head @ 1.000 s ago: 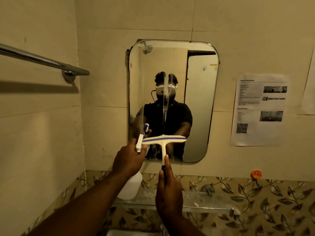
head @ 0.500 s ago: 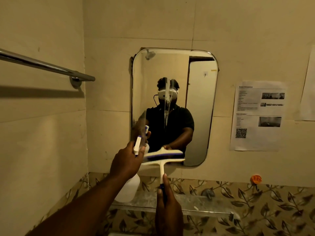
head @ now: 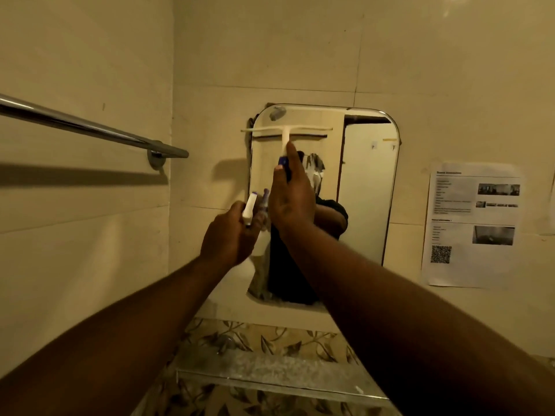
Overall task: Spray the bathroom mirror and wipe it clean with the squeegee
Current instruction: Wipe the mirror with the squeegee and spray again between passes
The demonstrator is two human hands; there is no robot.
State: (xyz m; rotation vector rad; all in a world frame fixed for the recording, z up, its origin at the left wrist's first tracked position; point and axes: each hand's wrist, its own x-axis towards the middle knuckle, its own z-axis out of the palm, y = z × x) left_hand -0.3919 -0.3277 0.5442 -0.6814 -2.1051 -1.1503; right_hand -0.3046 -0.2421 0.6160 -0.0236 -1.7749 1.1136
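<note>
Left hand (head: pixel 229 240) grips the sprayer (head: pixel 250 208) (bottle body hidden) near the mirror's (head: pixel 366 187) left edge. Right hand (head: pixel 289 196) grips the squeegee (head: pixel 285 132) handle; blade lies level against the mirror's top.

A small tiled bathroom. Past the raised right hand (head: pixel 288 199) a round-cornered wall mirror (head: pixel 369 187) hangs on large cream wall tiles (head: pixel 300 49). Left of the left hand (head: pixel 228 238) a chrome towel rail (head: pixel 90 127) is fixed to the side wall. Below both hands runs a leaf-patterned tile band (head: pixel 270 337) over a glass shelf (head: pixel 270 373). Right of the mirror a printed notice with a QR code (head: pixel 473 223) is stuck to the wall.
</note>
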